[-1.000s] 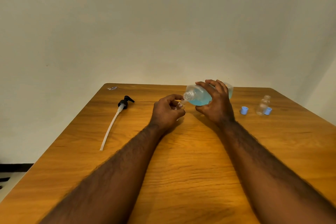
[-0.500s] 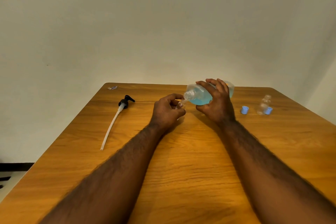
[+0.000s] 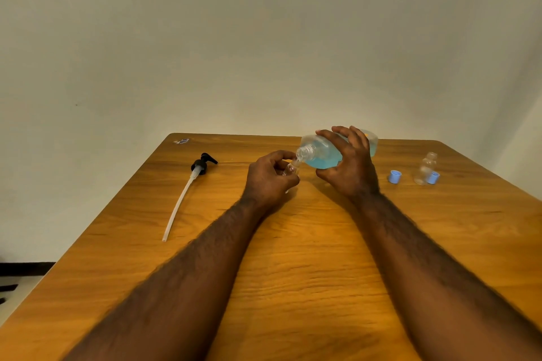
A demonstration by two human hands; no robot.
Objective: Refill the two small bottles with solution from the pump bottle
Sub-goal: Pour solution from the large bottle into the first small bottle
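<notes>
Centre of the frame, and the right hand [image 3: 349,167] grips the pump bottle [image 3: 322,152], fingers draped over the top and thumb underneath; the bottle is tipped almost onto its side, open neck pointing toward the left of the frame; blue solution pools along its lower side. Just left of it the left hand [image 3: 271,177] is curled round the first small bottle [image 3: 293,167]; only the clear neck shows between thumb and fingers; that neck sits right under the pump bottle's mouth, though whether the two touch, or whether anything is flowing, is too small to tell. Both forearms run up from the bottom edge over the wooden bench [image 3: 293,258].

Over at the right of the frame the second small bottle [image 3: 424,168] stands upright and uncapped, clear; one blue cap [image 3: 433,177] lies just beside its base; the other blue cap [image 3: 395,177] lies apart, between that bottle and the right hand. Left of centre the black pump head [image 3: 202,165] lies on the bench, well apart from the hands; its white tube [image 3: 179,205] stretches toward the lower left. A small scrap [image 3: 181,141] lies at the bench's far left corner; pale wall fills the upper half.
</notes>
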